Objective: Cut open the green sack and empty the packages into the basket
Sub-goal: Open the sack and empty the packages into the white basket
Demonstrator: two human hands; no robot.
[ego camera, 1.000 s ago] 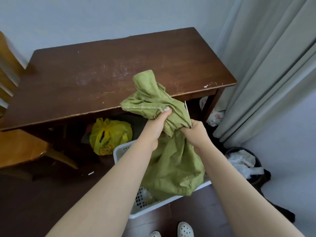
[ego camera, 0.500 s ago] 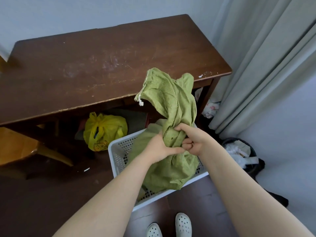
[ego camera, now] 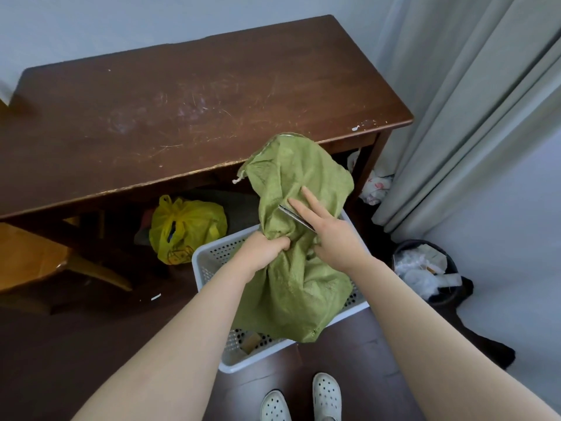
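Note:
A limp green woven sack hangs over the white perforated basket on the floor, its lower end drooping into the basket. My left hand is shut on a bunch of the sack's middle. My right hand rests on the sack just right of that, two fingers stretched out and a thin metal blade held under them. A brown package shows in the basket's near corner; the sack hides the rest of the inside.
A dark wooden table stands behind the basket. A yellow plastic bag lies under it. A black bin with white waste is at the right, by the grey curtain. A wooden chair is at the left.
My right hand has let go of the bunched sack and stretched two fingers up along it, showing the blade. The sack's upper part has sunk lower.

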